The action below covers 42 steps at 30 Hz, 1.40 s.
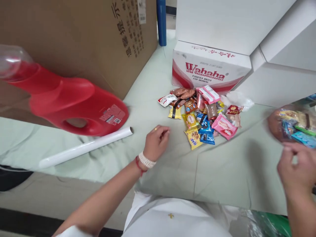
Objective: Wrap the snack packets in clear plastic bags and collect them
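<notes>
On the cloth, a pile of small wrapped snacks holds yellow, blue, pink and brown packets. Just left of the pile, my left hand is closed with its fingers curled; nothing shows in it. At the right edge, my right hand is pinched at the near rim of a clear bag of snacks, partly cut off by the frame. The right fingertips are slightly blurred.
A red detergent bottle and a white roll are at the left, before a large brown carton. A Wahaha water box stands behind the snacks, among white boxes. A blue tube is at the back.
</notes>
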Each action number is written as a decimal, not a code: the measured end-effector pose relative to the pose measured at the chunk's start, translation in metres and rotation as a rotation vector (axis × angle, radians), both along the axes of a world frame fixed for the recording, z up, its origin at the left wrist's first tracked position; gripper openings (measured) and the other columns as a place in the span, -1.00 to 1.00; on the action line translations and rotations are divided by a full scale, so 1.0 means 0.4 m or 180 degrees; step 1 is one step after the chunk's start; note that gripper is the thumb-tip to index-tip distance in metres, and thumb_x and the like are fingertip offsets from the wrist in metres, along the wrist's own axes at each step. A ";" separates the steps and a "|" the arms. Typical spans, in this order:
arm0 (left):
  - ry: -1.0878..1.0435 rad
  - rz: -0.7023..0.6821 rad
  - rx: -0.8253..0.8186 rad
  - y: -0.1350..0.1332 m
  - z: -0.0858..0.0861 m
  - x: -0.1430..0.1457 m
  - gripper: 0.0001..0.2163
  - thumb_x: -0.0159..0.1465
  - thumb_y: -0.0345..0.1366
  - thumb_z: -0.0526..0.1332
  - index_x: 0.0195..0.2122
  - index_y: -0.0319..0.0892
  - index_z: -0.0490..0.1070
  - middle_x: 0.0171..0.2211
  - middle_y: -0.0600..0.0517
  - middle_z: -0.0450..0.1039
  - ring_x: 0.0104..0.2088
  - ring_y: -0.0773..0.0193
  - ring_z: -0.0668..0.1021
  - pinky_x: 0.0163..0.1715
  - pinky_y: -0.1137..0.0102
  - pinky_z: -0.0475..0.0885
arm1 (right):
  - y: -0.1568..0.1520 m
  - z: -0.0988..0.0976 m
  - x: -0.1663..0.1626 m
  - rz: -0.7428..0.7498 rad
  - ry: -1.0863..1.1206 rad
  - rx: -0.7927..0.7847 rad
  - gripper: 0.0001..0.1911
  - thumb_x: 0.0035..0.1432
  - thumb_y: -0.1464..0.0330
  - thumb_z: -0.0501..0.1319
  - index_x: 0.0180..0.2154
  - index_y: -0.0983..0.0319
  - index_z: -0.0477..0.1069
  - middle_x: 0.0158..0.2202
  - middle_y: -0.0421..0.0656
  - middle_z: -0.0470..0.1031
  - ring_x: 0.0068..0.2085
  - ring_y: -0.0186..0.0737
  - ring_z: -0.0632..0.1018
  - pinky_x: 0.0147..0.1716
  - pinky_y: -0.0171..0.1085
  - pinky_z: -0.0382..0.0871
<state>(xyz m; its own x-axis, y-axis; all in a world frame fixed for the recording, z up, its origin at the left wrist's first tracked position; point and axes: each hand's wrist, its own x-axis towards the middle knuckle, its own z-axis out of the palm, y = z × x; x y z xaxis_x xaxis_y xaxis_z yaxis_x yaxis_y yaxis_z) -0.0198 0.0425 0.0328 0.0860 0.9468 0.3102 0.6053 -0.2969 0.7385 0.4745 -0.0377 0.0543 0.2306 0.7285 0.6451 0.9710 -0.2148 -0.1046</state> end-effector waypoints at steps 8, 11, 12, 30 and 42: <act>0.0278 -0.1071 0.0366 0.303 0.018 0.290 -0.84 0.27 -0.47 0.16 -0.24 -0.20 0.54 -0.26 -0.07 0.54 -0.21 0.14 0.55 -0.17 0.30 0.41 | -0.385 -0.130 -0.250 -0.0427 0.1755 -0.0654 -0.46 0.29 -0.05 0.14 -0.19 0.28 0.61 -0.18 0.04 0.63 -0.18 0.02 0.63 -0.11 -0.08 0.49; 0.0726 -0.1657 0.0417 0.351 0.040 0.449 -0.76 0.30 -0.50 0.12 -0.15 -0.21 0.56 -0.16 -0.11 0.56 -0.09 0.10 0.55 -0.08 0.28 0.39 | -0.445 -0.121 -0.265 -0.0646 0.1918 -0.0733 -0.41 0.27 -0.11 0.13 -0.20 0.26 0.62 -0.18 0.01 0.64 -0.17 0.01 0.63 -0.13 -0.11 0.48; 0.0915 -0.1743 0.0413 0.362 0.047 0.499 -0.74 0.31 -0.51 0.11 -0.11 -0.22 0.57 -0.11 -0.14 0.56 -0.06 0.10 0.55 -0.05 0.27 0.38 | -0.464 -0.113 -0.268 -0.0644 0.1867 -0.0760 -0.41 0.27 -0.12 0.13 -0.20 0.25 0.63 -0.17 0.00 0.64 -0.15 0.01 0.63 -0.11 -0.12 0.48; -0.0593 -0.0751 -0.0541 0.471 0.141 0.583 -0.91 0.20 -0.43 0.23 -0.39 -0.27 0.54 -0.45 0.00 0.52 -0.32 0.22 0.53 -0.21 0.34 0.38 | -0.465 -0.077 -0.254 -0.0173 0.1800 -0.0532 -0.65 0.34 0.09 0.20 -0.20 0.18 0.64 -0.17 -0.04 0.63 -0.14 -0.03 0.62 -0.10 -0.12 0.47; -0.2930 -0.0831 -0.2552 -0.096 0.042 0.290 -0.54 0.01 0.05 0.51 -0.39 -0.20 0.39 -0.55 0.15 0.40 -0.59 0.46 0.42 -0.60 0.53 0.29 | -0.134 -0.044 -0.527 0.1127 0.4617 -0.0737 -0.56 0.18 0.05 0.37 -0.01 0.14 0.48 -0.26 -0.17 0.54 -0.49 -0.33 0.42 -0.58 -0.33 0.32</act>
<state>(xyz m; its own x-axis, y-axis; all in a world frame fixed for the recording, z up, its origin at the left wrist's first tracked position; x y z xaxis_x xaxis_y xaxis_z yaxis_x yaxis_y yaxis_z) 0.0960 0.0041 0.0498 0.3572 0.8841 -0.3014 -0.2412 0.3991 0.8846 0.2636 -0.0913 0.0365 0.3441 0.9319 -0.1143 0.0628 -0.1443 -0.9875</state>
